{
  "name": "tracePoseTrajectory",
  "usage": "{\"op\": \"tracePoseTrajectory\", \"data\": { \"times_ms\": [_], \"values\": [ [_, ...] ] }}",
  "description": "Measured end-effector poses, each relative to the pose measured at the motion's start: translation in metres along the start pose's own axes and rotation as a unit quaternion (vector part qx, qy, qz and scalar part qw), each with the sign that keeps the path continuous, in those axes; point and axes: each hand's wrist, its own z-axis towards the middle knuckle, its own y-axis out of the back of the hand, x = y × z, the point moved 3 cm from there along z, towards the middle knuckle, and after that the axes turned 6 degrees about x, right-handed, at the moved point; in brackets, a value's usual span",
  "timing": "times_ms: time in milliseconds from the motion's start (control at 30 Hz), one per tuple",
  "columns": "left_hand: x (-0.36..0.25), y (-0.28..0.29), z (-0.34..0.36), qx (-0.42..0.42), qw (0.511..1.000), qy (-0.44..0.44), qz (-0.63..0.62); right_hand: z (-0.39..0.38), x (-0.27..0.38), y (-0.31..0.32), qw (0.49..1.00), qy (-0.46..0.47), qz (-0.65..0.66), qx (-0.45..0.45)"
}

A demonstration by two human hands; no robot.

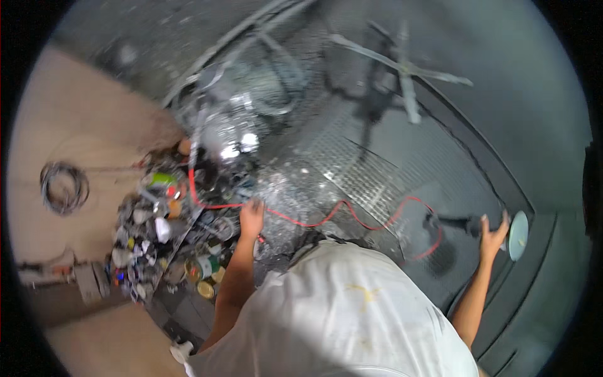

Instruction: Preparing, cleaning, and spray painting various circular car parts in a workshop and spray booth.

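Observation:
My left hand (252,217) is closed around a thin red hose (301,222). From there the hose runs up on one side and snakes across the floor on the other. Far to the right, my right hand (495,237) is raised with its fingers apart. Right beside it is a pale green round disc (518,235), tilted on edge; whether the hand touches it I cannot tell. A dark, blurred shape (461,224) lies left of that hand, either an object or a shadow.
On the left, cans, bottles and cups (160,220) crowd together. Wrapped shiny items (239,129) stand beyond them. A cross-shaped stand (405,66) is at the far right, near textured metal floor plates (358,182). A coiled cable (65,187) lies against the tan surface.

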Motion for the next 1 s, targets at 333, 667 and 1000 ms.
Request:
{"op": "tracePoseTrajectory", "data": {
  "times_ms": [333,667,1000],
  "values": [
    [0.008,0.218,0.167,-0.259,0.957,-0.097,0.090,-0.124,0.320,-0.152,0.883,0.126,0.228,0.390],
    [-0.056,0.194,0.132,-0.129,0.991,-0.010,0.042,-0.104,0.436,-0.134,0.849,0.191,0.293,0.395],
    [-0.172,-0.024,0.012,0.194,0.945,-0.111,-0.239,-0.058,0.425,-0.150,0.898,-0.040,0.378,0.223]
  ]
}}
